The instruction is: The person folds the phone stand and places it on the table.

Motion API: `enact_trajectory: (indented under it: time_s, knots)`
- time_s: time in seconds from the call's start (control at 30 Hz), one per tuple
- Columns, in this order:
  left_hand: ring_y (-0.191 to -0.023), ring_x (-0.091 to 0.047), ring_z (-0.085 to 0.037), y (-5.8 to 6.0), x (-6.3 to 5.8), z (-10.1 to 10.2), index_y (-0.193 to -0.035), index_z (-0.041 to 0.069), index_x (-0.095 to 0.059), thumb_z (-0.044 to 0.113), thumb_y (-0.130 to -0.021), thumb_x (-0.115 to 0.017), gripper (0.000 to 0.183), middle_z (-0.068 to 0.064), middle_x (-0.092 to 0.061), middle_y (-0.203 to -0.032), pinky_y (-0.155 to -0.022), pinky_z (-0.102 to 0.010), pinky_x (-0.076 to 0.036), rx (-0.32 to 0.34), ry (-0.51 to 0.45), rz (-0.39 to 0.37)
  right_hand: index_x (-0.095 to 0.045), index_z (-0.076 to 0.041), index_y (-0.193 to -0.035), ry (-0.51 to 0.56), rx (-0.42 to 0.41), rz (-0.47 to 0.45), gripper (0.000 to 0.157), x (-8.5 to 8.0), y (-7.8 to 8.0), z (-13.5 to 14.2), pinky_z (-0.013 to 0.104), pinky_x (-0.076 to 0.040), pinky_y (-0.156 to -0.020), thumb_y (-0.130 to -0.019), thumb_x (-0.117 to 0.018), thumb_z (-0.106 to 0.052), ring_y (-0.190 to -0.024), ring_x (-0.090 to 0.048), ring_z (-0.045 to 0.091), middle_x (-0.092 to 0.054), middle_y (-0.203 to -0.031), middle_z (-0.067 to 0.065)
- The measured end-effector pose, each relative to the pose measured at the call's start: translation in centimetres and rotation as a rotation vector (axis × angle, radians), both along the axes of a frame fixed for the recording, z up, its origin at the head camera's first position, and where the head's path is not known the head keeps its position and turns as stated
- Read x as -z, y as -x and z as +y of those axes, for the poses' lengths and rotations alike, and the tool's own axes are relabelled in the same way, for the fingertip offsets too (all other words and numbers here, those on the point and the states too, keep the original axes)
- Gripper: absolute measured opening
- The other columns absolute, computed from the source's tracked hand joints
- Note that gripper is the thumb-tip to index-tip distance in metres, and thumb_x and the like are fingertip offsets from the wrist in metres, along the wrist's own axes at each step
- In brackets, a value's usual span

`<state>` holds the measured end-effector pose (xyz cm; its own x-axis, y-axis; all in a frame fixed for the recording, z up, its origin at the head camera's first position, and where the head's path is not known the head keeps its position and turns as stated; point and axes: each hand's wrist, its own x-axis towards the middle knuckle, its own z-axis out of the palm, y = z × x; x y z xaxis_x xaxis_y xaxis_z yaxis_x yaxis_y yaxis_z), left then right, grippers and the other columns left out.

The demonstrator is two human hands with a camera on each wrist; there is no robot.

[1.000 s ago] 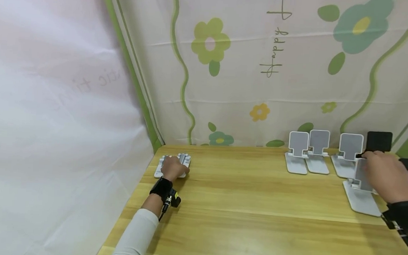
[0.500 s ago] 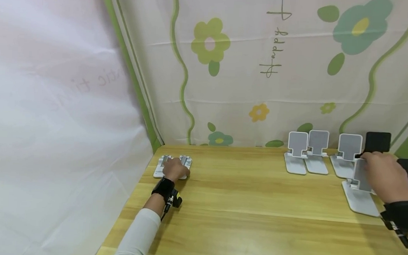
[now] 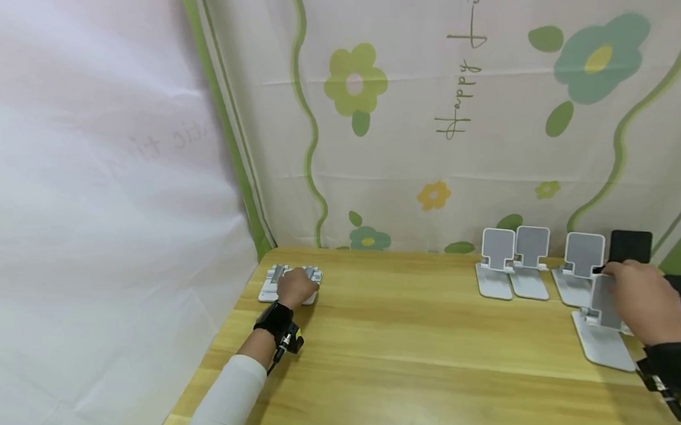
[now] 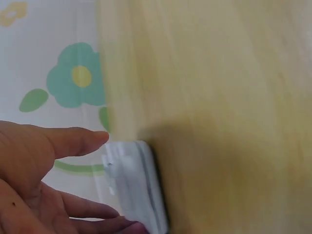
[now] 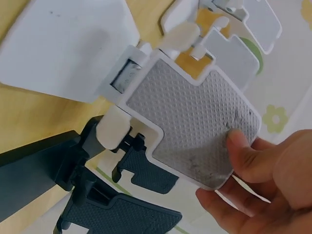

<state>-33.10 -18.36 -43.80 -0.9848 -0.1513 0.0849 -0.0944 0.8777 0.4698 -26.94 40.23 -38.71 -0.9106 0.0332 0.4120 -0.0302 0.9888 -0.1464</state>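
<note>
At the table's far left corner, my left hand (image 3: 296,288) holds a folded white phone stand (image 4: 134,185). In the left wrist view its thumb is at one end and its fingertips are at the other. Another folded stand (image 3: 272,283) lies just left of this hand. On the right, my right hand (image 3: 642,302) pinches the grey-padded upper plate of an unfolded white phone stand (image 5: 195,117). The thumb presses the pad, and the other fingers lie behind the plate. This stand's base (image 3: 604,342) rests on the table.
Unfolded white phone stands (image 3: 497,248) line the back edge on the right. Black phone stands (image 3: 631,246) stand beside and behind my right hand. A flower-patterned curtain (image 3: 391,144) hangs behind the wooden table (image 3: 414,347), and white fabric (image 3: 100,224) hangs along the left.
My left hand has moved slightly right over the folded stands. The head view has tilted up a little. My right hand keeps its grip on the unfolded phone stand.
</note>
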Motion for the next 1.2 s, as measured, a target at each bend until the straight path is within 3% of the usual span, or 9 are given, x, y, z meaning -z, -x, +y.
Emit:
enact_trajectory:
  time_s: [0.1, 0.17, 0.3, 0.4, 0.5, 0.6, 0.77, 0.93, 1.2]
  knots:
    - [-0.048, -0.028, -0.016, -0.2, -0.5, 0.4, -0.049, 0.019, -0.034, 0.016, -0.096, -0.060, 0.054, 0.005, -0.026, -0.048, -0.056, -0.032, -0.031, 0.031, -0.039, 0.041, -0.066, 0.019, -0.103, -0.006, -0.029, -0.030, 0.019, -0.7, -0.3, 0.1, 0.046, -0.046, -0.051, -0.086, -0.067, 0.012, -0.065, -0.059, 0.039, -0.063, -0.088, 0.035]
    - [-0.049, -0.020, -0.014, -0.5, -1.3, 0.9, -0.049, 0.019, -0.032, 0.015, -0.098, -0.055, 0.055, 0.006, -0.021, -0.049, -0.054, -0.029, -0.020, 0.056, -0.062, 0.079, -0.069, 0.016, -0.101, -0.032, -0.066, -0.029, 0.018, -1.5, -0.6, -0.3, 0.043, -0.047, -0.050, -0.085, -0.070, 0.010, -0.062, -0.059, 0.033, -0.066, -0.088, 0.033]
    - [-0.048, -0.020, -0.012, -1.2, -3.4, 3.4, -0.060, 0.007, -0.049, 0.014, -0.103, -0.051, 0.043, 0.003, -0.027, -0.055, -0.052, -0.027, -0.022, 0.121, -0.187, 0.111, -0.073, 0.009, -0.100, -0.071, -0.148, 0.031, 0.016, -3.4, -1.3, -2.7, 0.045, -0.049, -0.054, -0.084, -0.074, 0.006, -0.066, -0.062, 0.031, -0.069, -0.089, 0.026]
    - [-0.051, -0.037, -0.012, -1.9, -4.9, 6.1, -0.105, -0.009, -0.067, 0.015, -0.105, -0.051, 0.029, -0.007, -0.052, -0.070, -0.054, -0.027, -0.035, 0.180, -0.331, 0.079, -0.074, 0.005, -0.100, -0.059, -0.256, 0.132, 0.017, -4.5, -2.0, -5.5, 0.044, -0.050, -0.055, -0.083, -0.077, 0.004, -0.071, -0.064, 0.032, -0.069, -0.089, 0.021]
    - [-0.074, -0.061, -0.017, -3.3, -6.2, 9.1, -0.144, -0.005, -0.053, 0.017, -0.107, -0.051, 0.044, -0.019, -0.069, -0.107, -0.070, -0.029, -0.053, 0.275, -0.442, 0.021, -0.074, 0.000, -0.100, -0.065, -0.380, 0.267, 0.021, -5.2, -2.7, -8.4, 0.038, -0.049, -0.055, -0.080, -0.080, 0.003, -0.074, -0.064, 0.028, -0.068, -0.089, 0.014]
    - [-0.102, -0.070, -0.028, -5.0, -6.8, 12.1, -0.145, -0.006, -0.051, 0.017, -0.107, -0.052, 0.045, -0.022, -0.068, -0.127, -0.086, -0.034, -0.059, 0.403, -0.526, -0.062, -0.074, -0.002, -0.098, -0.066, -0.484, 0.377, 0.023, -5.9, -3.2, -11.2, 0.033, -0.047, -0.054, -0.077, -0.084, 0.003, -0.075, -0.062, 0.024, -0.067, -0.088, 0.009]
    - [-0.111, -0.071, -0.031, -7.5, -6.3, 16.1, -0.147, -0.008, -0.047, 0.020, -0.108, -0.055, 0.049, -0.020, -0.068, -0.130, -0.095, -0.037, -0.059, 0.548, -0.637, -0.228, -0.072, -0.003, -0.097, 0.002, -0.585, 0.430, 0.024, -6.8, -4.1, -15.5, 0.036, -0.052, -0.057, -0.077, -0.083, 0.004, -0.080, -0.063, 0.023, -0.067, -0.090, 0.009]
    - [-0.100, -0.075, -0.028, -8.7, -5.3, 17.9, -0.136, -0.011, -0.057, 0.011, -0.107, -0.054, 0.037, -0.020, -0.071, -0.120, -0.087, -0.039, -0.062, 0.584, -0.746, -0.263, -0.072, -0.005, -0.095, 0.054, -0.650, 0.422, 0.022, -7.3, -4.8, -18.4, 0.037, -0.056, -0.062, -0.078, -0.083, 0.005, -0.082, -0.065, 0.022, -0.067, -0.090, 0.006]
    - [-0.093, -0.077, -0.030, -8.5, -4.5, 18.2, -0.118, -0.013, -0.068, 0.003, -0.101, -0.058, 0.025, -0.020, -0.074, -0.108, -0.079, -0.039, -0.064, 0.518, -0.836, -0.247, -0.073, -0.005, -0.095, 0.061, -0.641, 0.396, 0.020, -6.9, -4.9, -19.3, 0.034, -0.057, -0.063, -0.081, -0.082, 0.004, -0.082, -0.065, 0.020, -0.066, -0.090, 0.005]
